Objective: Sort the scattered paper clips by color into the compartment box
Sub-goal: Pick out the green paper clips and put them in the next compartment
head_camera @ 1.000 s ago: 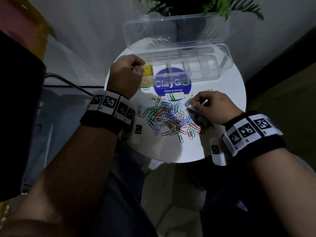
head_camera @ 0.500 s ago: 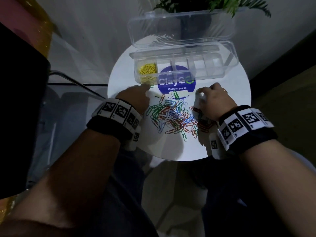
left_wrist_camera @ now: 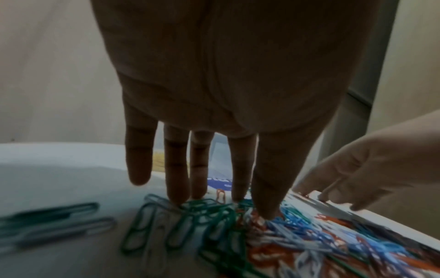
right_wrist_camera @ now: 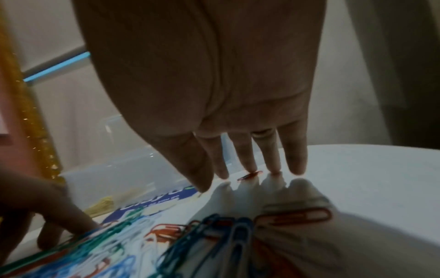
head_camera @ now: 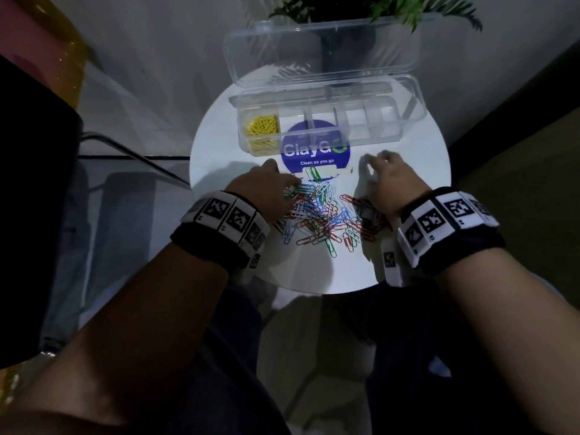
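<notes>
A pile of green, blue, red and white paper clips point(head_camera: 320, 215) lies in the middle of the round white table point(head_camera: 216, 146). Behind it stands the clear compartment box point(head_camera: 405, 98) with its lid up; yellow clips point(head_camera: 262, 125) fill the leftmost compartment, and the others look empty. My left hand point(head_camera: 270, 186) is at the pile's left edge, and its straight fingertips point(left_wrist_camera: 177, 199) touch green clips point(left_wrist_camera: 190, 225). My right hand point(head_camera: 381, 171) is spread beyond the pile's right end. Its fingertips point(right_wrist_camera: 296, 169) touch the table, and a single red clip point(right_wrist_camera: 250, 175) lies at the middle finger.
A blue round sticker point(head_camera: 314, 152) lies partly under the box. The raised lid point(head_camera: 314, 54) and a potted plant point(head_camera: 345, 7) stand behind it. Loose clips point(left_wrist_camera: 59, 220) lie left of my left hand. The table's near edge is just before my wrists.
My left hand came back from the yellow compartment to the pile's left edge. My right hand, which pinched something at the pile, has straightened its fingers and slid forward.
</notes>
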Demonstrator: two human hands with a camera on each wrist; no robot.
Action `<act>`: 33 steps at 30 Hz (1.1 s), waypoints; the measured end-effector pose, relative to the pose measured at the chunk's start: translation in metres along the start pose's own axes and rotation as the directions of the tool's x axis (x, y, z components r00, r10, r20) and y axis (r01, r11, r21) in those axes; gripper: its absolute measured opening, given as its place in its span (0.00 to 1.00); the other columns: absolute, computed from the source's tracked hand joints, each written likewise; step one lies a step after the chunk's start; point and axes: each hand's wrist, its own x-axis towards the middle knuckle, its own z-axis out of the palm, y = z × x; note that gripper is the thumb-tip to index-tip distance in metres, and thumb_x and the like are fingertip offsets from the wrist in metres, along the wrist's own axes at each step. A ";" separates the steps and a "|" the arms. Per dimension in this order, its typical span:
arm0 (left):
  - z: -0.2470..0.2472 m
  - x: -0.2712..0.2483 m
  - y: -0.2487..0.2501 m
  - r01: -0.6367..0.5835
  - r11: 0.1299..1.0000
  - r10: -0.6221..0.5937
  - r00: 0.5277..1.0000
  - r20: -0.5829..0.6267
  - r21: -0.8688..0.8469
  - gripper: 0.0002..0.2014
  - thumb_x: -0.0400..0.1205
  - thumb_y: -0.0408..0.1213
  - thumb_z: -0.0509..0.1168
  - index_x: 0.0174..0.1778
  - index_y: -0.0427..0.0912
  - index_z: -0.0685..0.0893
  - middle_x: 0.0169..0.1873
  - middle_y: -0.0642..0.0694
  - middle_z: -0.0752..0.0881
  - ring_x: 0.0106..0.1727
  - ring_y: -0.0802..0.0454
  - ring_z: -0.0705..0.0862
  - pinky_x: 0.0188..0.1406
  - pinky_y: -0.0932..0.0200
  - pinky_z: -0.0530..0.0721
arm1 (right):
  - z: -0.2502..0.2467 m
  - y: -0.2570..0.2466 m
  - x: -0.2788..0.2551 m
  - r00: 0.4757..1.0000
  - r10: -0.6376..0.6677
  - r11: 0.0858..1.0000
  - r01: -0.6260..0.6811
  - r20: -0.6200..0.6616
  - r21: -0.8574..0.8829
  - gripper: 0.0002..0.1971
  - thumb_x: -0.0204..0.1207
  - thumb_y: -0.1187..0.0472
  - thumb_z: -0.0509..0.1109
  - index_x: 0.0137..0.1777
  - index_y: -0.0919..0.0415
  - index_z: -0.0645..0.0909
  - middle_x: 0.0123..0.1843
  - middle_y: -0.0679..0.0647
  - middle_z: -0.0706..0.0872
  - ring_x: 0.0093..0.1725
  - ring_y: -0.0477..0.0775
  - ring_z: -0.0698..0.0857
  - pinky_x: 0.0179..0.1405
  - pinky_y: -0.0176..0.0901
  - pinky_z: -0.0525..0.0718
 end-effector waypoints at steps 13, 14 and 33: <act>0.016 -0.020 0.011 -0.160 0.986 0.160 0.987 0.000 0.051 0.07 0.77 0.38 0.68 0.50 0.51 0.85 0.58 0.43 0.74 0.62 0.42 0.74 0.62 0.47 0.78 | 0.022 -0.012 -0.035 0.965 -0.244 0.970 0.240 0.097 0.051 0.16 0.69 0.62 0.74 0.57 0.53 0.84 0.59 0.60 0.76 0.58 0.62 0.79 0.58 0.50 0.81; 0.016 -0.021 0.009 -0.137 0.989 0.137 0.991 -0.003 0.048 0.06 0.77 0.38 0.68 0.48 0.50 0.85 0.58 0.43 0.74 0.61 0.42 0.74 0.62 0.46 0.78 | 0.021 -0.008 -0.033 0.971 -0.225 0.974 0.221 0.077 0.054 0.17 0.69 0.64 0.73 0.58 0.53 0.84 0.59 0.60 0.76 0.59 0.63 0.79 0.59 0.50 0.80; 0.024 -0.010 0.016 -0.023 0.999 0.028 0.978 -0.205 0.025 0.12 0.76 0.51 0.67 0.48 0.48 0.82 0.53 0.45 0.82 0.58 0.44 0.79 0.53 0.51 0.77 | 0.029 -0.025 -0.019 0.953 -0.302 0.953 0.301 0.006 0.034 0.12 0.74 0.65 0.68 0.55 0.61 0.85 0.56 0.62 0.81 0.56 0.63 0.81 0.54 0.44 0.74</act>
